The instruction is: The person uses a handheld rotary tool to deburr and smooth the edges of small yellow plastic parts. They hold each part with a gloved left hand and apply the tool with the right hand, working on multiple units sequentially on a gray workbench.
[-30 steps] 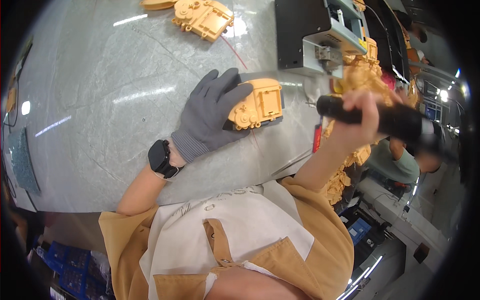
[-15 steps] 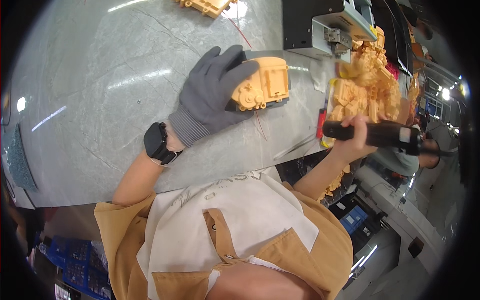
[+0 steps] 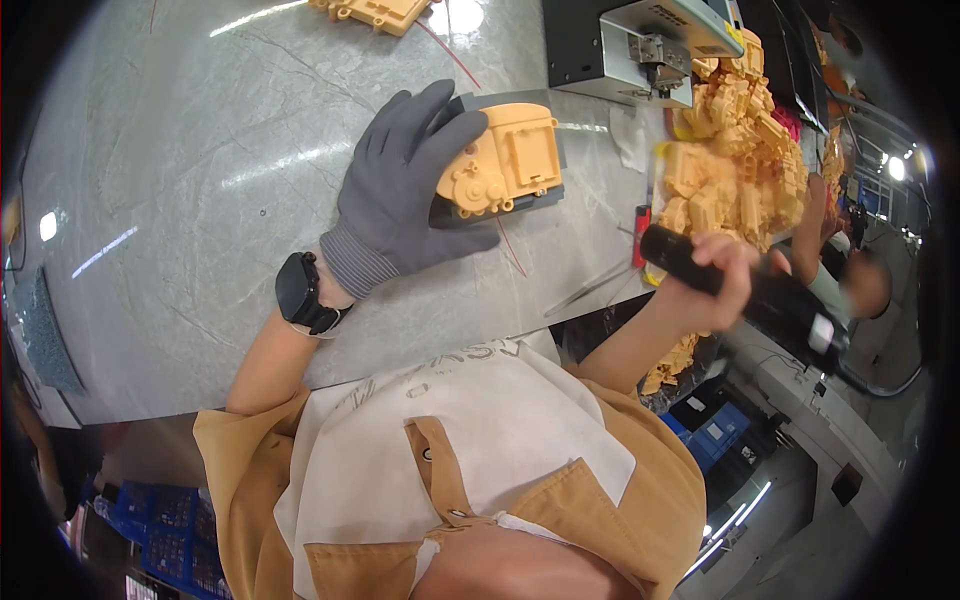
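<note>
My left hand point(image 3: 395, 190), in a grey knit glove, is spread with its fingers apart at the left side of a yellow-orange plastic housing point(image 3: 495, 175). One fingertip touches the housing's upper left; the thumb lies apart below it. The housing sits in a dark block-like fixture point(image 3: 552, 202) on the table. My bare right hand point(image 3: 715, 285) is closed round a black, cylindrical electric screwdriver point(image 3: 785, 308), held tilted over the table's right edge, away from the housing. A cord trails from its far end.
A heap of yellow-orange plastic parts point(image 3: 735, 165) lies at the right, beside a metal machine point(image 3: 640, 50). A red-handled tool point(image 3: 641, 237) and tweezers point(image 3: 590, 290) lie near my right hand. Another housing point(image 3: 375, 12) is at the far edge. A co-worker point(image 3: 835, 270) is at the right.
My right hand has tilted the electric screwdriver, its cord end swinging down. My left thumb has moved out from the fixture. The whole view has shifted slightly.
</note>
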The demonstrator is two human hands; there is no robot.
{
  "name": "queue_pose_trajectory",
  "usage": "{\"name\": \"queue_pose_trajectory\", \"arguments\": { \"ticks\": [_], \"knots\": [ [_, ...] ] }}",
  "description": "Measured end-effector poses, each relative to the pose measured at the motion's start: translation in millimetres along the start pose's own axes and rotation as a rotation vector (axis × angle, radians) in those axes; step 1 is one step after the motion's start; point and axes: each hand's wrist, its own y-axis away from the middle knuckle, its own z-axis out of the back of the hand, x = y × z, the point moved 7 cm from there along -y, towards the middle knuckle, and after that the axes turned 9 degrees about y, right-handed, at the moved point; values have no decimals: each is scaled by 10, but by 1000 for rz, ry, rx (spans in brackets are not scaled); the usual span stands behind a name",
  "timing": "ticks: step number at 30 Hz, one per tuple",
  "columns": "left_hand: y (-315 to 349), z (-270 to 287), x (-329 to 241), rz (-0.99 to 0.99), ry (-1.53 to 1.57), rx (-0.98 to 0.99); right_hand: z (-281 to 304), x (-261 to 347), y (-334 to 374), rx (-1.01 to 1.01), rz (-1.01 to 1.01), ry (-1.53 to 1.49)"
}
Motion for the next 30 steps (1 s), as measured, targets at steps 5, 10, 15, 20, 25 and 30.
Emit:
{"name": "queue_pose_trajectory", "arguments": {
  "ticks": [5,10,15,20,25,30],
  "knots": [
    [118,174,-230,-204,18,-90,-728,307,198,347,-56,-514],
    [154,148,-423,-364,-76,-172,-1094,221,283,438,-217,-566],
    [201,145,-397,-377,-92,-171,-1213,196,309,461,-239,-513],
    [185,157,-350,-314,-54,-119,-1197,207,307,434,-207,-523],
    [165,179,-326,-277,-35,-104,-1198,277,311,478,-157,-554],
    [159,167,-322,-262,-19,-88,-1292,318,348,549,-108,-468]
  ]
}}
